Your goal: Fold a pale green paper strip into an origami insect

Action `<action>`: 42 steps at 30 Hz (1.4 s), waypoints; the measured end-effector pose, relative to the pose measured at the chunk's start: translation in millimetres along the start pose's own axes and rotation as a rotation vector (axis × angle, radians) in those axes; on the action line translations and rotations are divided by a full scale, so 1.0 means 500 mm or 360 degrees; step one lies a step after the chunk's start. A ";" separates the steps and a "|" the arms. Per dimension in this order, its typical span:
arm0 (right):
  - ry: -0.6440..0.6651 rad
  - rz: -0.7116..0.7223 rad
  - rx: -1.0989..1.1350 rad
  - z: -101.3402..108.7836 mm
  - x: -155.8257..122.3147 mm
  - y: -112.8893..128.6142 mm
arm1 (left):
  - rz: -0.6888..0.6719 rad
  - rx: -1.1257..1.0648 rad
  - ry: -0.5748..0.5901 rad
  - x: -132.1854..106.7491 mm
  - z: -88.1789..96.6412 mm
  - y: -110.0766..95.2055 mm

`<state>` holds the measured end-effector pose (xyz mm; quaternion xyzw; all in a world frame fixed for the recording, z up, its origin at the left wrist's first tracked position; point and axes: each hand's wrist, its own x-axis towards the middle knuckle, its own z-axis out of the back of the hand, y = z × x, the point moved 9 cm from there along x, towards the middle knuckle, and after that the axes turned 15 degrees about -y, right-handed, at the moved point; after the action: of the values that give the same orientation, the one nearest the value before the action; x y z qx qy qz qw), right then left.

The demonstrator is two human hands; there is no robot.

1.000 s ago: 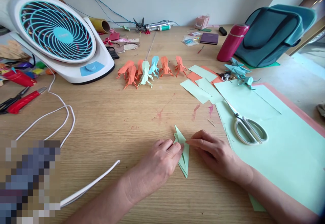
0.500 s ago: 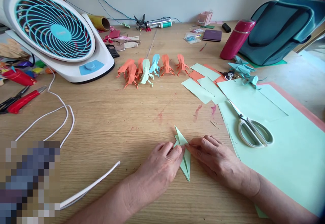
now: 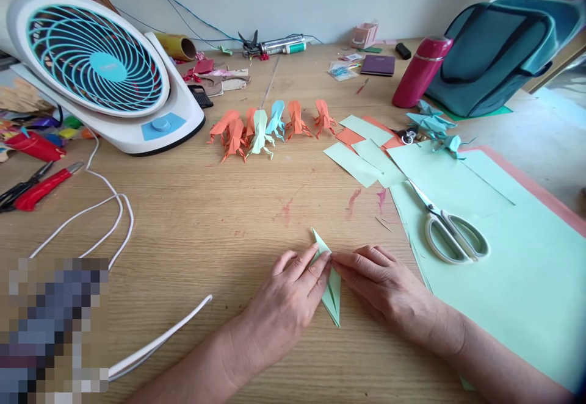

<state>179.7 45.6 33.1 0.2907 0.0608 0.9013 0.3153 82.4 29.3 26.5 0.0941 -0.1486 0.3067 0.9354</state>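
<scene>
A narrow, pointed piece of folded pale green paper [image 3: 334,288] lies on the wooden table in front of me, one tip aimed away and the other toward me. From its left side my left hand [image 3: 293,288] presses it down, fingers bent over its middle and upper part. My right hand [image 3: 389,285] pinches its right edge, thumb and index finger meeting near the left fingertips. The fingers hide the middle of the paper. Beyond stand several folded paper insects, among them a pale green one [image 3: 260,133] and an orange one [image 3: 298,118].
White-handled scissors [image 3: 458,236] lie on large green sheets [image 3: 513,294] at right. Cut paper strips [image 3: 350,163], teal folded figures [image 3: 430,124], a pink bottle [image 3: 422,71] and a teal bag [image 3: 494,56] are behind. At left are a fan [image 3: 174,111], red-handled pliers [image 3: 46,187] and a white cable [image 3: 160,340].
My left fingers have stretched farther up over the folded paper, and its small left flap is now out of sight. My right hand keeps its pinch. The whole view has shifted slightly.
</scene>
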 end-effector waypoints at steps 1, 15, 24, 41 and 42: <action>0.0009 -0.0011 0.0004 -0.002 -0.001 -0.001 | 0.0003 0.0000 0.0007 -0.001 -0.001 -0.001; -0.0154 -0.0172 0.0121 0.008 0.001 -0.004 | 0.0174 -0.0328 -0.0168 0.002 -0.001 0.020; 0.0083 -0.0169 -0.0028 -0.021 0.009 -0.023 | 0.0085 -0.0276 -0.0237 -0.004 0.003 0.016; 0.0219 -0.0273 -0.0244 -0.043 0.069 -0.074 | 0.0148 -0.0352 -0.0249 0.005 0.008 0.022; 0.0191 -0.0276 -0.0208 -0.038 0.068 -0.073 | 0.0160 -0.0364 -0.0248 0.005 0.007 0.024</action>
<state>166.8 96.4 23.2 0.2087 0.0455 0.8885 0.4062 76.3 39.0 31.7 0.0028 -0.2592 0.3258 0.9092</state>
